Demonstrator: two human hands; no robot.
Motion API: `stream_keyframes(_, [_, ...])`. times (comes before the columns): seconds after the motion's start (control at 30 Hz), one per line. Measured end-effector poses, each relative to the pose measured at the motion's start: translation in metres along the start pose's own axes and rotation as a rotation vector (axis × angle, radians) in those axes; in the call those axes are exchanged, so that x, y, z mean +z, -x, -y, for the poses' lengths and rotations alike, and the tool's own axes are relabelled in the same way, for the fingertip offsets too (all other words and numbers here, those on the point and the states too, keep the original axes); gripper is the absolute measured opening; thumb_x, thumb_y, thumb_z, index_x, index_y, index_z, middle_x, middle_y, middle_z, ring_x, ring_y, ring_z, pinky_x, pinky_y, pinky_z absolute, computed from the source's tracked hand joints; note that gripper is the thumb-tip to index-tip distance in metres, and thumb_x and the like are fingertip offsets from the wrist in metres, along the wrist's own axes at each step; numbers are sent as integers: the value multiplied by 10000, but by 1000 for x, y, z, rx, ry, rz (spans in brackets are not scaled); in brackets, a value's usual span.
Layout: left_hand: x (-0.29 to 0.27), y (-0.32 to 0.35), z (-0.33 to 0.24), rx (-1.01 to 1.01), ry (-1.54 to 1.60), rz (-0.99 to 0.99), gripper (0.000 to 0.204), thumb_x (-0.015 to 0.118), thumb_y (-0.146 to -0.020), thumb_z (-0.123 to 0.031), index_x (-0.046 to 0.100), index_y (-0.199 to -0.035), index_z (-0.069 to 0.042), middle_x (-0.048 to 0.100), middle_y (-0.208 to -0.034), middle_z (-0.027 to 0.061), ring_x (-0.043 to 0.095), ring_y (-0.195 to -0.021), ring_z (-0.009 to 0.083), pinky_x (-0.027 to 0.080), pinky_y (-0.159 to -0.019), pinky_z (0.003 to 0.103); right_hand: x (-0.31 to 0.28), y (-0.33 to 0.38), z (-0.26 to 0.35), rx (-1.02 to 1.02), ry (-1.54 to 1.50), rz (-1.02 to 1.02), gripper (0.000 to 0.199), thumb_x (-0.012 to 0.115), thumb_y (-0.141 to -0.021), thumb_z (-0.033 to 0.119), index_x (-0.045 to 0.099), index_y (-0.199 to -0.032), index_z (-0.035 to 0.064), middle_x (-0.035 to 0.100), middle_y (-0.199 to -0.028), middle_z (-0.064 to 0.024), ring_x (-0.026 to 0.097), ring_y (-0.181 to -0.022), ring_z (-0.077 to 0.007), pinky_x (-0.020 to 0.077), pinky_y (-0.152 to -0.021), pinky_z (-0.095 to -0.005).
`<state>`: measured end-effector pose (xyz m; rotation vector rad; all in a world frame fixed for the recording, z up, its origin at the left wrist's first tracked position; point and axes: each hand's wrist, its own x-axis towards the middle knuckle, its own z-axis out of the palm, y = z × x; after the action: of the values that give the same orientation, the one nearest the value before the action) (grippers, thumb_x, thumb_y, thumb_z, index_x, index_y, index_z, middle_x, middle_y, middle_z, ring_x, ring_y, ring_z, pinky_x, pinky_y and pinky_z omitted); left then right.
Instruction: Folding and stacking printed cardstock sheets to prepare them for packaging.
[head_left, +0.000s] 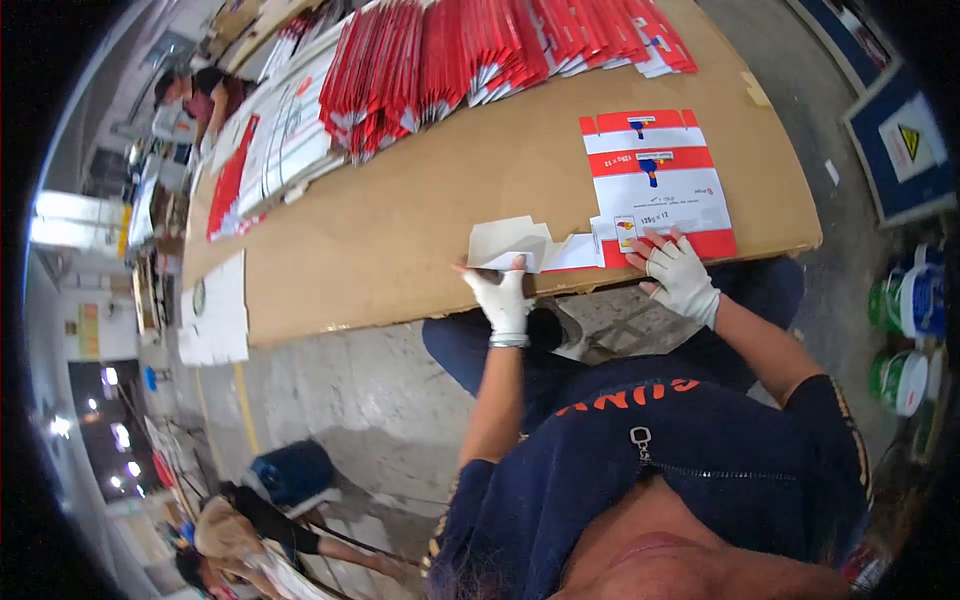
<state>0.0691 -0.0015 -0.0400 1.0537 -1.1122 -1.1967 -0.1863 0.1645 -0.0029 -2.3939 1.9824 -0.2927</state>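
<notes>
A flat red and white printed carton (665, 185) lies at the right of the table, close to its near edge. My right hand (682, 280), in a fingerless white glove, rests on its lower red band with fingers apart. A grey-white folded cardboard flap (505, 240) joins a white strip that runs to the carton's left side. My left hand (503, 305), gloved the same way, is at the flap's near edge with thumb and fingers spread. Whether its fingertips press on the flap or only lie beside it, I cannot tell.
A long row of red and white folded cartons (435, 70) stands along the far side of the brown table (420, 230). White flat cartons (290, 140) lie left of it. Buckets (900, 380) stand on the floor at right. Two people are at work on the left.
</notes>
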Motion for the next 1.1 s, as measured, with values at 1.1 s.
stream_keyframes(1.1, [62,23,-22,815,-1373,813,544,558,-869,-405,442,-1376,-247,322,-1456,183,298,-1334,400,272,-996,612,34,-9,-24,-111,322,-78,460,453,-884,236,459,-1343,230,378,-1459,21,327,-1352,-185,275,-1001,-664])
